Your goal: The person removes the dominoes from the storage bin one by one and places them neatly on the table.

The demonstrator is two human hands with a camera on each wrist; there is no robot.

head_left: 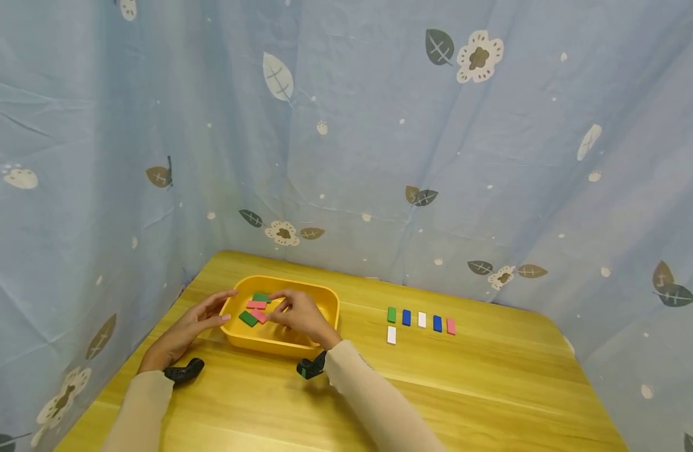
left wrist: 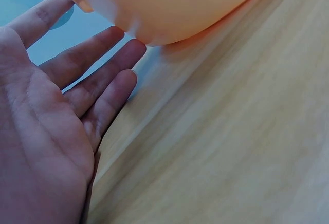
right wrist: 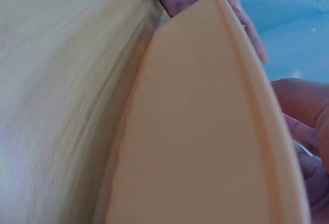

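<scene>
Blue floral curtain behind, wood-grain table below. Main item: pink tile at the right thumb tip, inside the yellow bin, which sits toward the table's far left corner. Tile looks light, stiff, smooth; probably hard to break, a bit slippery. It's thin and lies against its neighbours, so I'd take it by opposite edges, thumb against fingertip, not flat on the face. Right hand reaches into the bin, thumb and index bent toward each other around that tile; can't tell if it's actually pinched, bin wall blocks the right wrist view. Next to it: second pink tile, green tile to its left, another green tile toward the bin's far wall. Left hand has fingers extended and apart, tips at the bin's left end. Bin looks like thin, light plastic, likely to slide if bumped; rim is the place to steady it. Right of the bin, nearer the table's far edge than its near one: row of five tiles, plus a white tile in front of the row's left end.
</scene>
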